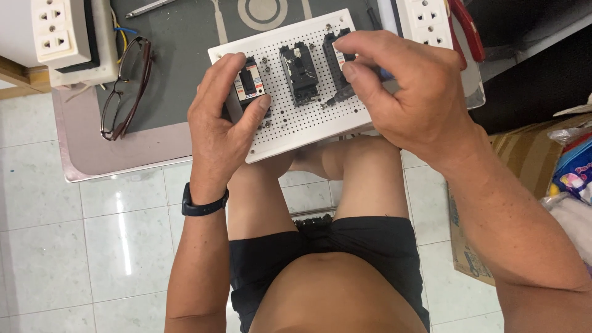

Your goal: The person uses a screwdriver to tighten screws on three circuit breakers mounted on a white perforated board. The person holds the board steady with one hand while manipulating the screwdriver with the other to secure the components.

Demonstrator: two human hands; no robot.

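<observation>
White perforated board (pixel 308 117) on knees; left hand (pixel 225 123) grip pinching left breaker (pixel 251 83), right hand (pixel 401 86) grip closed on right breaker (pixel 338 58).

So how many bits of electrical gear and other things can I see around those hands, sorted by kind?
Black circuit breakers on the white perforated board: 3 (left, middle, right)
White socket blocks: 2 (one, another)
Eyeglasses: 1
Red-handled pliers: 1
Perforated board: 1
Total: 8
The left hand grips the left breaker; the right hand is at the right one.
</observation>
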